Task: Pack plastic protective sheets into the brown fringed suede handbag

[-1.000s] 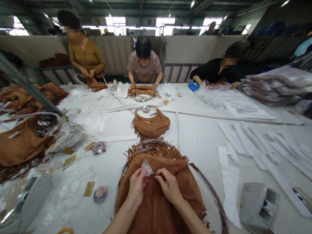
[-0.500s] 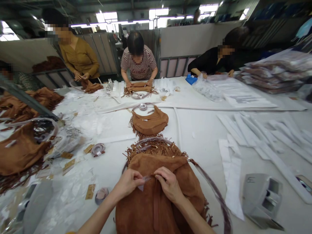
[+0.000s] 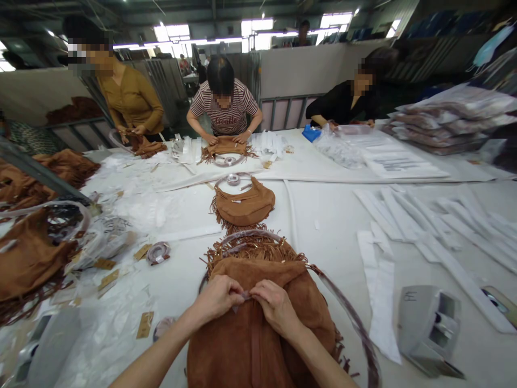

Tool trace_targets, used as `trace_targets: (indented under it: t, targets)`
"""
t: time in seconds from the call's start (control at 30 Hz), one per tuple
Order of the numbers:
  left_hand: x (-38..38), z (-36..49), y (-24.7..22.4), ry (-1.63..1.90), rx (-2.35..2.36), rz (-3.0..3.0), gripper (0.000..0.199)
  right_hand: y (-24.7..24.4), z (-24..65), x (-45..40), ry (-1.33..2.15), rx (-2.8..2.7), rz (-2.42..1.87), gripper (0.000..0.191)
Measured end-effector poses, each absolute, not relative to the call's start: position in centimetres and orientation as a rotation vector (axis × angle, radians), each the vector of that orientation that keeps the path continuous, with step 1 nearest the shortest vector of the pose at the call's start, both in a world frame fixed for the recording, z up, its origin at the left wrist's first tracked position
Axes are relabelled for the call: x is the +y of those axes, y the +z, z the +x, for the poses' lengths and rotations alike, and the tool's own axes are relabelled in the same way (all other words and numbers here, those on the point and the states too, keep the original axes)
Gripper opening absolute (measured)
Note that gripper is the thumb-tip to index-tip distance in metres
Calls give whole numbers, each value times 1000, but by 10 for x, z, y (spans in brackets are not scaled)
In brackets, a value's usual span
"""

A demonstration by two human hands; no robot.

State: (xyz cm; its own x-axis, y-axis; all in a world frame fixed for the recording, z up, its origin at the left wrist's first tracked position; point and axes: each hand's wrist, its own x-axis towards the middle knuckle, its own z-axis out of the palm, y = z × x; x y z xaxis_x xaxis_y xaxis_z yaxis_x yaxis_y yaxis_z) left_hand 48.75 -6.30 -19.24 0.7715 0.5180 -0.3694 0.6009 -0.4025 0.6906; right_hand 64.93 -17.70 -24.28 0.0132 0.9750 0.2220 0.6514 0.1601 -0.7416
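A large brown suede bag (image 3: pixel 226 345) with fringe and a plastic-wrapped strap (image 3: pixel 351 302) lies in front of me. Over its upper part, my left hand (image 3: pixel 221 295) pinches a small piece of clear plastic (image 3: pixel 245 295). My right hand (image 3: pixel 274 304) is closed at the other end of that piece, by the top of the bag's centre strip; what its fingertips grip is too small to make out. The two hands' fingertips nearly meet. Beyond this bag lies a smaller brown fringed bag (image 3: pixel 246 203).
Grey dispensers stand at right (image 3: pixel 430 328) and left (image 3: pixel 56 345). White strips (image 3: pixel 436 237) lie right; tags (image 3: pixel 144 325), coiled straps (image 3: pixel 158 252) and another brown bag (image 3: pixel 32 253) lie left. Three people work across the table (image 3: pixel 319 210), near stacked wrapped bags (image 3: pixel 448 124).
My hands have come closer together over the bag, with the plastic piece between them. The whole view has shifted slightly. The person in stripes has moved their arms a little.
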Motion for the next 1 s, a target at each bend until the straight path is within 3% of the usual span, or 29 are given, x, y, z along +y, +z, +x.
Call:
trace_targets:
  t: [0.17,0.33,0.4,0.5,0.57,0.7,0.77,0.9,1.0]
  targets:
    - [-70,500,-188,-47,842,2246,25,-239,649,-181,628,-1582,-1604,15]
    - [-72,513,-196,3,849,2314,23,-227,649,-179,688,-1542,-1596,37]
    - [-71,517,-199,60,837,2282,22,-228,650,-177,681,-1493,-1624,34]
    - [-69,519,-205,165,839,2094,19,-232,650,-173,653,-1479,-1681,18]
    - [-71,515,-213,259,846,1828,19,-233,650,-172,601,-1468,-1742,18]
    - [-83,503,-239,484,920,1289,47,-231,652,-171,488,-1373,-1912,19]
    - [-92,500,-250,541,982,1198,51,-230,653,-171,489,-1382,-1963,21]
    - [-105,504,-262,511,969,1218,53,-229,651,-172,501,-1484,-2025,24]
    - [-105,512,-262,450,999,1318,40,-231,649,-174,467,-1550,-2088,25]
